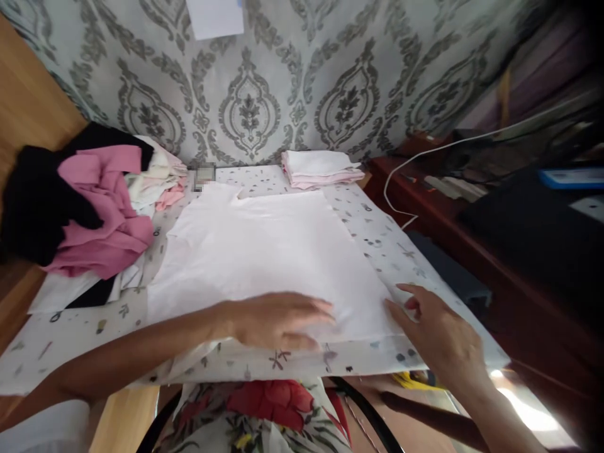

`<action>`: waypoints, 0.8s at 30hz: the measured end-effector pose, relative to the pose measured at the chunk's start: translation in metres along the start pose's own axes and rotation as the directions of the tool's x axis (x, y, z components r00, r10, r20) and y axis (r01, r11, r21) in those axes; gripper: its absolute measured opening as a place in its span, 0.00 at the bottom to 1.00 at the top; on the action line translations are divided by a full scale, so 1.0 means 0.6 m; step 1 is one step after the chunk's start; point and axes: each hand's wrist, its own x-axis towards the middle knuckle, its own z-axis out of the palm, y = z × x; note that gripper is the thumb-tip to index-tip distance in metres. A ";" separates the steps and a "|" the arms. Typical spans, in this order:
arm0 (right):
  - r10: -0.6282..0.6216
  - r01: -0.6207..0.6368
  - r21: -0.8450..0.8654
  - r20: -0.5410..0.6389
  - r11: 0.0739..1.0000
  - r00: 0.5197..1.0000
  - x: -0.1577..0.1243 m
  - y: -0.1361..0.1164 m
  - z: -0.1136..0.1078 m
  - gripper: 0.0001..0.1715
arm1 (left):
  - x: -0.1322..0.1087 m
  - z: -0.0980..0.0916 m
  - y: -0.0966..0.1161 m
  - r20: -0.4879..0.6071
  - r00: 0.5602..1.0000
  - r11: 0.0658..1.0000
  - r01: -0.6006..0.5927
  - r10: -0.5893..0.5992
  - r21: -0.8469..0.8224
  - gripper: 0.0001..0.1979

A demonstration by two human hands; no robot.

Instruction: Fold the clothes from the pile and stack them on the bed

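A white shirt (pixel 264 245) lies spread out on the patterned table cover (pixel 377 236), its sleeve and neck end toward the left. Across its near edge reaches my left hand (pixel 280 319), palm down with fingers stretched over the cloth and slightly blurred. At the shirt's near right corner is my right hand (pixel 438 327), its thumb touching or just over the edge and its index finger extended. Its other fingers are curled, and no cloth shows gripped in them.
A heap of pink and black clothes (pixel 106 207) sits at the left. Folded white and pink cloths (pixel 321 168) are stacked at the back by the patterned wall (pixel 250 107). On the right stands a dark red desk (pixel 425 207) with a white cable (pixel 453 143).
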 end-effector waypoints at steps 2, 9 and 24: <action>-0.161 0.163 0.022 -0.097 0.986 0.982 -0.001 -0.016 0.005 0.23 | -0.041 -0.026 -0.043 -0.192 0.966 0.978 0.191 -0.171 0.087 0.23; -0.645 0.633 0.337 -0.093 0.697 0.759 0.012 -0.127 0.049 0.15 | -0.136 0.001 -0.107 -0.257 0.919 0.921 0.348 -0.299 0.176 0.28; -0.866 0.704 0.572 0.025 0.422 0.499 0.157 -0.332 0.116 0.13 | -0.236 -0.118 -0.262 -0.732 0.341 0.441 0.895 -0.590 0.062 0.22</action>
